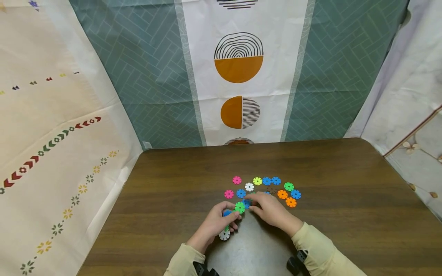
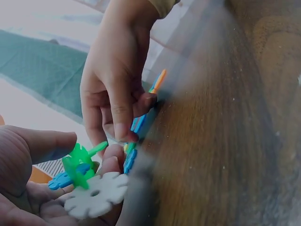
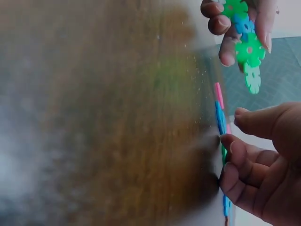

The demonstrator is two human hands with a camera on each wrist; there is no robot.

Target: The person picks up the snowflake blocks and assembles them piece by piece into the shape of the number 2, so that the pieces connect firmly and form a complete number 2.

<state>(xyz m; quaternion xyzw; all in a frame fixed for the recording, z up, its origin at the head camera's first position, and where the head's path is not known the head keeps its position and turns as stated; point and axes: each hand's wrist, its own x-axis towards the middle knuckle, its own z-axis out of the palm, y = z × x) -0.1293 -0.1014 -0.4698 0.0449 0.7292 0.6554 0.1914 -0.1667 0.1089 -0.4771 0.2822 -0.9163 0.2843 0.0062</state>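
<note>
My left hand (image 1: 221, 220) grips a chain of interlocked notched plastic discs. A white disc (image 2: 96, 195) sits at its near end, with green and blue discs (image 2: 61, 179) joined behind it. One green disc (image 1: 239, 207) stands at the thumb, facing up. My right hand (image 1: 271, 210) reaches down to the tabletop, its fingertips touching the loose discs there. In the right wrist view its thumb is apart from the bent fingers, with nothing visible between them. Next to those fingertips lies a blue disc (image 1: 246, 203). The right palm hides part of the loose discs in the head view.
Loose discs lie flat beyond the hands on the brown wooden table (image 1: 165, 184). Among them are pink (image 1: 229, 194), white (image 1: 249, 187), yellow (image 1: 257, 181), orange (image 1: 291, 202) and green (image 1: 289, 186) ones. Patterned cloths hang behind the table and at both sides.
</note>
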